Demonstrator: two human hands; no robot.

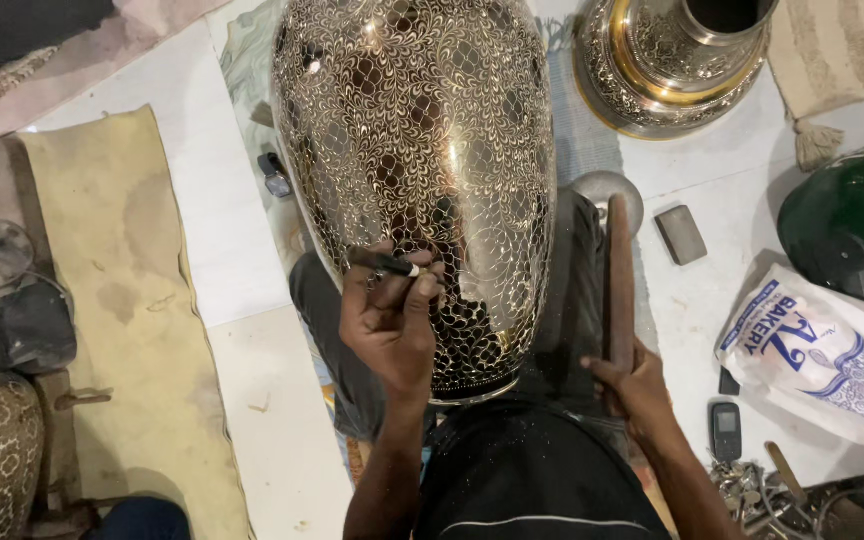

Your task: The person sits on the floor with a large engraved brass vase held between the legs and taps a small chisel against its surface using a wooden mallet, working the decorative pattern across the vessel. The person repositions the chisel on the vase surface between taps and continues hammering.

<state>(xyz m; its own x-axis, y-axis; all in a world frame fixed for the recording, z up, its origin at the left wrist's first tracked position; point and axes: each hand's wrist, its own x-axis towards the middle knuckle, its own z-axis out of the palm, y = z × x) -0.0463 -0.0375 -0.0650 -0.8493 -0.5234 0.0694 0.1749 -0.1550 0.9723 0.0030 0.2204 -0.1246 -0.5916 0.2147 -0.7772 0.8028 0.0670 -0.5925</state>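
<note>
In the middle of the frame we've got the big engraved brass vase (417,170) lying across the lap so our left hand (390,320) can pinch a chisel (384,263) against it, while our right hand (637,385) grips a wooden mallet (619,280).

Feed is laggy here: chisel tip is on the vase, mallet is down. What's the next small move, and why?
Probably raise the wooden mallet in the right hand and tap the chisel's free end. The left hand already pins the chisel against the engraved brass vase, while the mallet rests low beside it.
</note>
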